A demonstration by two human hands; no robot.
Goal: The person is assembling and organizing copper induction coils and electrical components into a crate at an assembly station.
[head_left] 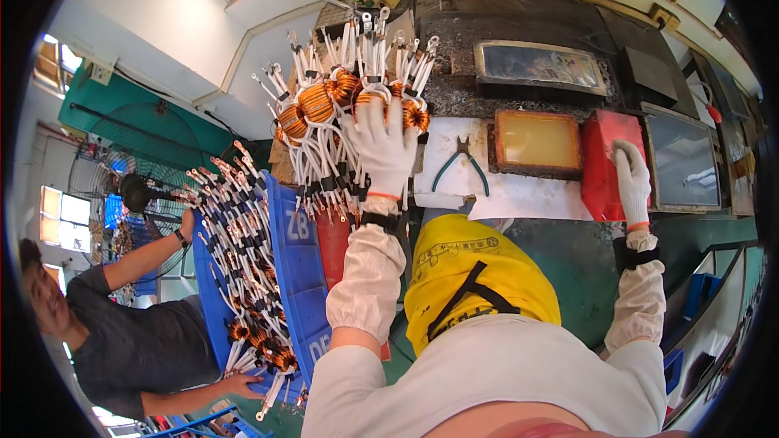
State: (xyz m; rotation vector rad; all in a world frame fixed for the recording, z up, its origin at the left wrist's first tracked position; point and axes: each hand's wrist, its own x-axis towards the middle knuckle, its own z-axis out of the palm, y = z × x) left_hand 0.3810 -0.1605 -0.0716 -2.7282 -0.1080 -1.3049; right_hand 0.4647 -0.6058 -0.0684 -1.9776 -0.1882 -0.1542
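Observation:
My left hand [381, 146], in a white glove, lies with fingers spread over a copper-wound coil [372, 103] in a cluster of such coils with white leads. Metal ring lugs tip the leads, which point up and hang down from the coils. My right hand [633, 182], also gloved, is closed at the right edge of a red box [604, 166], fingers bent over its top. Pliers with teal handles [461, 166] lie on white paper [519, 199] between my hands. An amber-filled rectangular tray [537, 143] stands left of the red box.
At left, a co-worker [146, 324] holds a blue crate [296, 268] full of coils and leads. Behind the amber tray sits a framed grey bath [540, 66]; another dark-surfaced tray [686, 158] is at right. A large fan [134, 195] stands behind the co-worker.

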